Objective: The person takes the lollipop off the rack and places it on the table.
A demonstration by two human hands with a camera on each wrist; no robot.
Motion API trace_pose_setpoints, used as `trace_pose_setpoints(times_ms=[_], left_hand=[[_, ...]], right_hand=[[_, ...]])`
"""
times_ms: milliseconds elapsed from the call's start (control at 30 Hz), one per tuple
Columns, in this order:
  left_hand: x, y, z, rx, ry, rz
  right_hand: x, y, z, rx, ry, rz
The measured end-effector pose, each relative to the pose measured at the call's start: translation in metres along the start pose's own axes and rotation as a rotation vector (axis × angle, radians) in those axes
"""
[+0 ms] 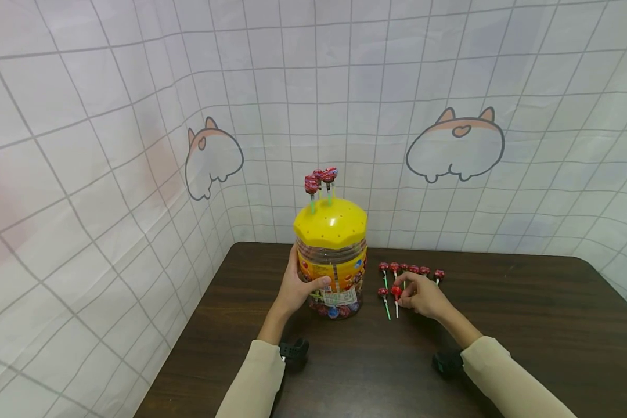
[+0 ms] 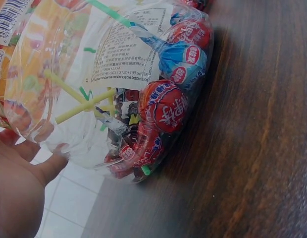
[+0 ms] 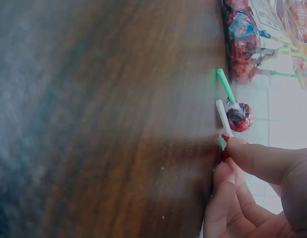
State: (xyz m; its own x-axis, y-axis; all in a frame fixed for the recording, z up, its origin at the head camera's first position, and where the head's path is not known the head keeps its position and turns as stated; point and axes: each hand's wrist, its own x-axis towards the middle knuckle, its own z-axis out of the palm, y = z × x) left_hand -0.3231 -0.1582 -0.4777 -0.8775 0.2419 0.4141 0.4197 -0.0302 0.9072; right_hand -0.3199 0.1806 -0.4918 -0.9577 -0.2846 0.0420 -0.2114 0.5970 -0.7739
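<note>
My left hand (image 1: 295, 288) grips a clear plastic candy jar (image 1: 352, 270) from its left side, thumb across the front. Its yellow lid (image 1: 331, 223) has small holes, and several lollipops (image 1: 311, 184) stand upright in it, heads up. Wrapped lollipops (image 2: 163, 106) show through the jar's lower wall in the left wrist view. To the jar's right, my right hand (image 1: 424, 296) pinches a red lollipop (image 1: 396, 290) with a white stick between thumb and fingers, low at the tabletop. Its head is mostly hidden by fingers in the right wrist view.
Beside the pinched one lies a green-stick lollipop (image 1: 384, 293). Behind, a row of lollipops (image 1: 394, 268) lies on the dark wooden table (image 1: 512, 313), partly covered by my right hand. A white gridded cloth (image 1: 376, 116) hangs behind the table and along its left.
</note>
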Motion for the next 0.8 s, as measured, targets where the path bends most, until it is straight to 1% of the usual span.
trace_pose_setpoints(times_ms=[233, 433, 633, 800], left_hand=[[0.0, 0.0003, 0.0007, -0.008, -0.002, 0.0], [-0.0005, 0.0009, -0.0003, -0.011, -0.004, 0.014], [-0.0008, 0.0009, -0.0006, -0.021, -0.009, 0.009], [-0.0001, 0.0003, -0.0005, -0.032, -0.015, 0.019]], right_hand=[[0.0008, 0.0033, -0.001, 0.032, -0.02, -0.015], [0.002, 0.0043, -0.0007, 0.045, -0.024, -0.03], [0.0038, 0.003, 0.0012, 0.009, 0.001, 0.007], [0.0048, -0.0005, 0.0027, -0.025, 0.02, 0.009]])
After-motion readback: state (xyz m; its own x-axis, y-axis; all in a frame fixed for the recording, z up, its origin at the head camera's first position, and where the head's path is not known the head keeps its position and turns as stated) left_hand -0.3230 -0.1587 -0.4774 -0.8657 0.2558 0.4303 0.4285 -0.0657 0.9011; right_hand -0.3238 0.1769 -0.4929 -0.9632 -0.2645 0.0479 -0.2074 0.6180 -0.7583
